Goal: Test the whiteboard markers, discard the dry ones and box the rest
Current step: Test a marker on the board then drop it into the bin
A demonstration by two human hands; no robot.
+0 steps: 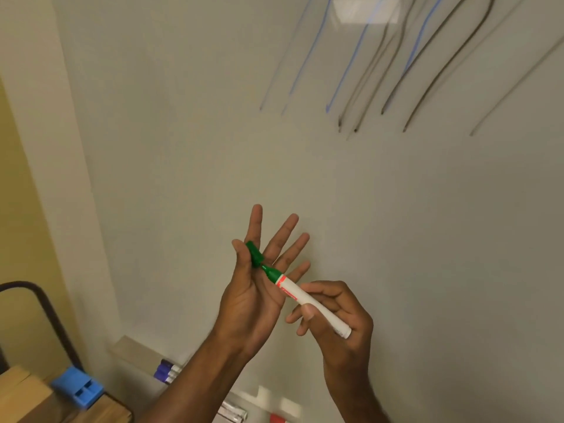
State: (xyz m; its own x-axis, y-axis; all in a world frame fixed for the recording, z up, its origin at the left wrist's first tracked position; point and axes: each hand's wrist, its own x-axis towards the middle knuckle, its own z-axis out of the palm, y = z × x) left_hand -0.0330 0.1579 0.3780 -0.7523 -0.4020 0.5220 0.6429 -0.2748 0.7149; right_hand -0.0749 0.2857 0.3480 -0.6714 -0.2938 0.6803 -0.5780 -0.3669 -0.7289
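Observation:
A green whiteboard marker with a white barrel and a red band is gripped in my right hand, its green tip end pointing up and left. Its green cap is pinched between thumb and forefinger of my left hand, whose other fingers are spread. The cap sits right at the marker's tip; I cannot tell whether it is fully on. Both hands are in front of the whiteboard, which carries several blue and dark test strokes at the upper right.
The board's tray at the bottom holds blue-capped markers, more markers and a red cap. At the lower left stand a cardboard box, a blue plastic block and a dark curved chair frame.

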